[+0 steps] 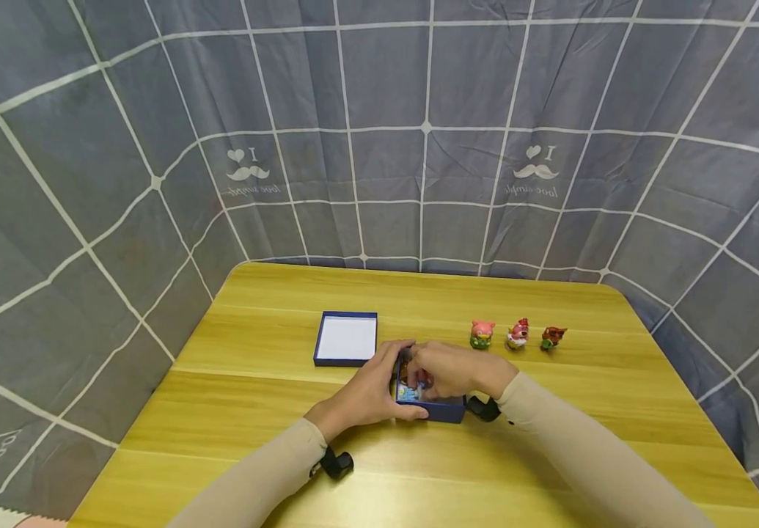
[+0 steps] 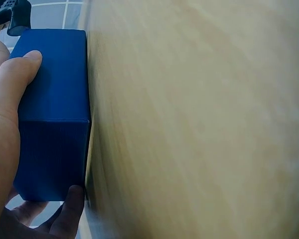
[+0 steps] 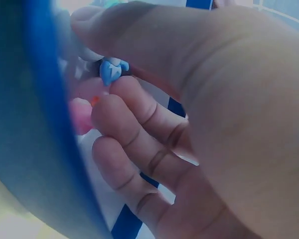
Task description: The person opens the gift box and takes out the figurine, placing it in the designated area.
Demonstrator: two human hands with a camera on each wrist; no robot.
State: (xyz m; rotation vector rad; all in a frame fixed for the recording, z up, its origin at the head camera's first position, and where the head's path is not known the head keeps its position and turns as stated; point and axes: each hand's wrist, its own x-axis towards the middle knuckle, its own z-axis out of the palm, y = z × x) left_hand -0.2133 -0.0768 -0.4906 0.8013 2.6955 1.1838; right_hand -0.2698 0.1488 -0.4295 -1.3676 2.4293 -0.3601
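Note:
A blue box (image 1: 444, 412) with small toy figures inside stands on the table. My left hand (image 1: 369, 392) grips its left end, with the thumb on the near wall (image 2: 55, 84) and the fingers round the other side. My right hand (image 1: 448, 370) reaches down into the box and its curled fingers pinch a small toy figure, mostly hidden by the hand. A light-blue figure (image 1: 408, 394) lies by the fingertips. In the right wrist view a blue piece with a white mark (image 3: 111, 70) and a pink piece (image 3: 81, 116) show beside the fingers (image 3: 114, 119).
A shallow blue tray-like lid (image 1: 346, 337) with a white inside lies left of and behind the box. On the right a pink-headed figure (image 1: 482, 335), a red-and-white figure (image 1: 518, 335) and a brown-red figure (image 1: 553, 337) stand in a row. Grey checked cloth (image 1: 386, 169) hangs around the wooden table (image 1: 254, 411).

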